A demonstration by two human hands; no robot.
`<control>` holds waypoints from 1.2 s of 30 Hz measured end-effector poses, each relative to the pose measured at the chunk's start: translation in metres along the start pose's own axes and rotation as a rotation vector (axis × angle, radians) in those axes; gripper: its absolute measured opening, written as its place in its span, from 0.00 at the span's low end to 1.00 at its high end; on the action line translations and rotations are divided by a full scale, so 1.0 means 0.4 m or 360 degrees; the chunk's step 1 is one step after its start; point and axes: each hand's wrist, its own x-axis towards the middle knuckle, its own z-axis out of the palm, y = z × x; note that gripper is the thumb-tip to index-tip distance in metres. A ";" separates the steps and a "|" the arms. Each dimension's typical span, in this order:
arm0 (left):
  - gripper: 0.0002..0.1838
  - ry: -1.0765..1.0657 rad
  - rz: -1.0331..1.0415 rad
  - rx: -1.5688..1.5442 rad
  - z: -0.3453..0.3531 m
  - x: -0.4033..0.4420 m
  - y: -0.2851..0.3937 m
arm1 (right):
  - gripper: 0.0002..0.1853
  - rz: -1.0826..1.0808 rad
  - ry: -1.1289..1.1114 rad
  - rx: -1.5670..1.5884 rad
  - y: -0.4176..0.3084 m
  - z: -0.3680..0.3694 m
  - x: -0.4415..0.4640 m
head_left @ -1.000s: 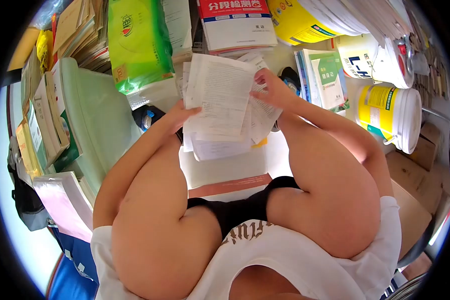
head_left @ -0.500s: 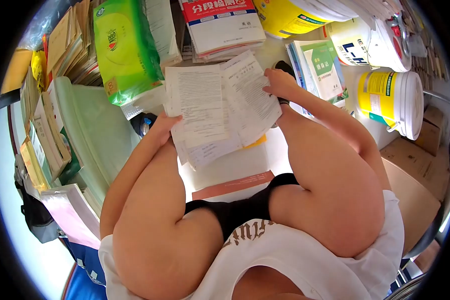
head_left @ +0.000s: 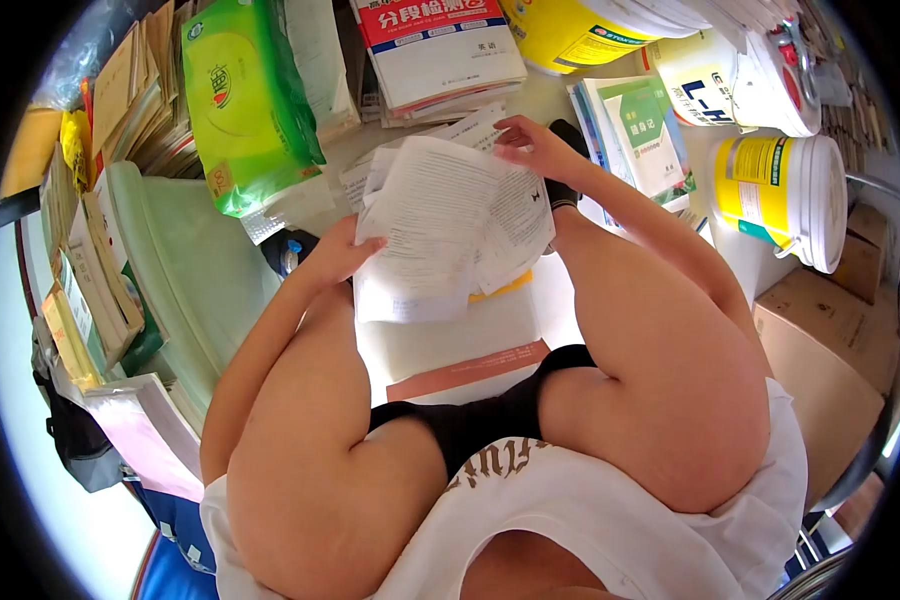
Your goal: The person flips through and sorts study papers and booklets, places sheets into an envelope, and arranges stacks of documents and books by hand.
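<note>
In the head view, several printed paper sheets (head_left: pixel 430 215) stand loosely fanned between my knees, their front pages curved and partly blurred. My left hand (head_left: pixel 342 252) grips their left edge, thumb over the front and the other fingers hidden. At the upper right of the sheets is my right hand (head_left: pixel 540 155), its fingers bent and a little apart beside the page edges; I make out no page between them. Behind the sheets a yellow item (head_left: pixel 502 288) shows at the bottom edge.
A green tissue pack (head_left: pixel 245 105) lies at upper left beside stacked books. A red-and-white workbook (head_left: pixel 445 50) tops a pile ahead. Booklets (head_left: pixel 645 135) and yellow-white buckets (head_left: pixel 775 200) stand to the right, with a cardboard box (head_left: pixel 820 320) nearer. A pale green bin (head_left: pixel 185 260) is at left.
My right hand has moved left and up from the right edge of the sheets. The sheets have shifted and bent, with a front page swung across. My left hand has lowered slightly.
</note>
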 end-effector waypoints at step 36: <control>0.25 0.0814 0.0626 -0.0554 0.069 0.250 0.099 | 0.22 -0.0230 0.0464 0.0951 -0.056 0.042 0.022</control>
